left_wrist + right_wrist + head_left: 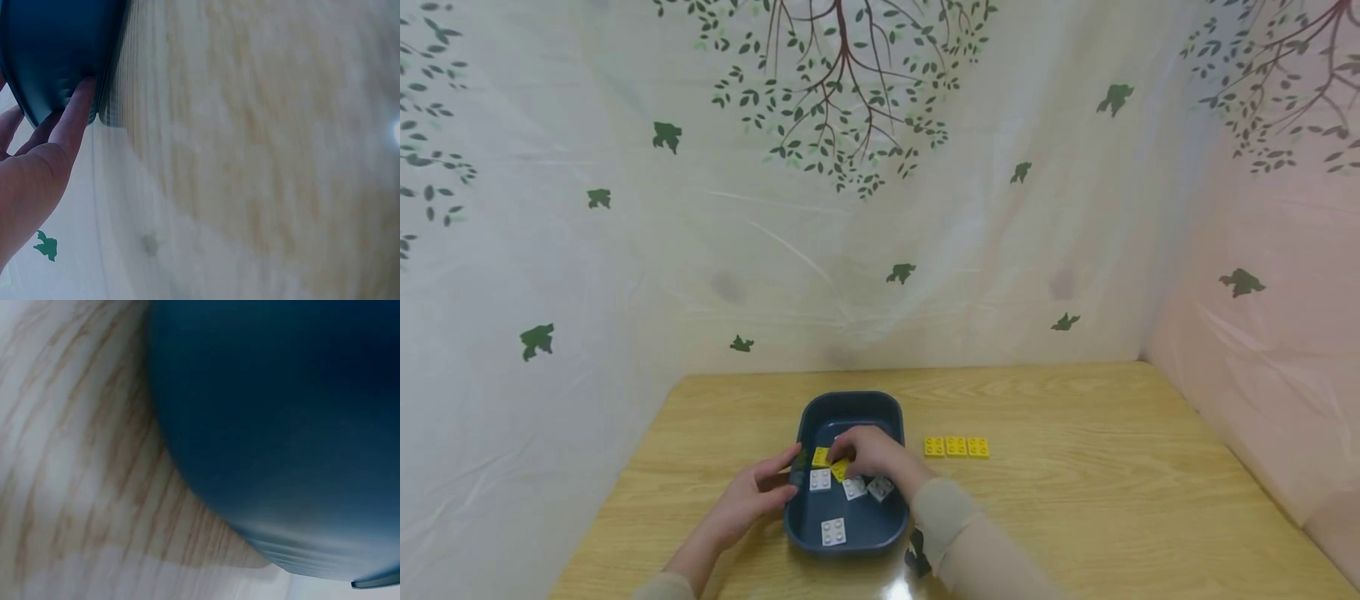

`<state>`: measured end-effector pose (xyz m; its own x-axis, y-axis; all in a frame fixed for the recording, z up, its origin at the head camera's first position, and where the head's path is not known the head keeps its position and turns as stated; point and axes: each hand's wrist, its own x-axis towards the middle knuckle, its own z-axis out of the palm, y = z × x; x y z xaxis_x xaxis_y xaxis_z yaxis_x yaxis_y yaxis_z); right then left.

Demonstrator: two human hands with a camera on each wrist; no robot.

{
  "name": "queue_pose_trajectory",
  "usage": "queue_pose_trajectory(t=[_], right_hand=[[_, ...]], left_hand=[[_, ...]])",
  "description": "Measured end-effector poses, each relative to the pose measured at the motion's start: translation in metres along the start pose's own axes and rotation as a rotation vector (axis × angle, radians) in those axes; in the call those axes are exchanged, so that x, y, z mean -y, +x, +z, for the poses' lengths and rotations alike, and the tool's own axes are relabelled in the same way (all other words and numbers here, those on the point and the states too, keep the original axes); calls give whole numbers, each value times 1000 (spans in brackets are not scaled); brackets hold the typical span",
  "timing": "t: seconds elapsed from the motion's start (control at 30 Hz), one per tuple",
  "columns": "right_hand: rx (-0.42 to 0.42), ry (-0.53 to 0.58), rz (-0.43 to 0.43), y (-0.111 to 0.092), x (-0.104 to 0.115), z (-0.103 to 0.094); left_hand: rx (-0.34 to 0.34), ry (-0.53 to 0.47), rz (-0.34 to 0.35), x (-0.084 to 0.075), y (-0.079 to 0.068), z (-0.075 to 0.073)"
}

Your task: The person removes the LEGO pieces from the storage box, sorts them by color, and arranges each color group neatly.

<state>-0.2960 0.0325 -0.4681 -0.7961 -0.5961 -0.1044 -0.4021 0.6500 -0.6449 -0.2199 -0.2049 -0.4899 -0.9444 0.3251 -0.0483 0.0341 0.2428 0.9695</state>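
Observation:
A dark blue tray point(850, 546) stands on the table with yellow and white toy building bricks inside. My left hand point(748, 500) rests its fairly straight fingers against the tray's left side; the left wrist view shows those fingers point(72, 119) on the outer wall. Reaching in over the right rim, my right hand point(871, 454) pinches a tilted yellow brick point(840, 472) between thumb and fingers. Another yellow brick point(821, 457) lies just left of it. Nearby are white bricks point(820, 480), and one white brick point(833, 532) sits apart near the front. The right wrist view shows only the tray's outer wall point(262, 444) and tabletop.
Three yellow bricks point(956, 447) stand in a row on the wooden table point(1075, 500), right of the tray. A small dark object point(917, 554) is partly hidden by the right sleeve. Pale sheets with leaf prints point(850, 292) hang behind and at the sides.

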Motion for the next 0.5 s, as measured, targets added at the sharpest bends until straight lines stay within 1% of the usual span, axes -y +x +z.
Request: queue_pose_trajectory(t=[0.23,0.5], right_hand=[[1,-11,-3,-7,0,4],[15,-27,-11,-16,3,5]], left_hand=[[-2,-19,-2,-2,-8,7],[-20,-7,-12,-7,-18,15]])
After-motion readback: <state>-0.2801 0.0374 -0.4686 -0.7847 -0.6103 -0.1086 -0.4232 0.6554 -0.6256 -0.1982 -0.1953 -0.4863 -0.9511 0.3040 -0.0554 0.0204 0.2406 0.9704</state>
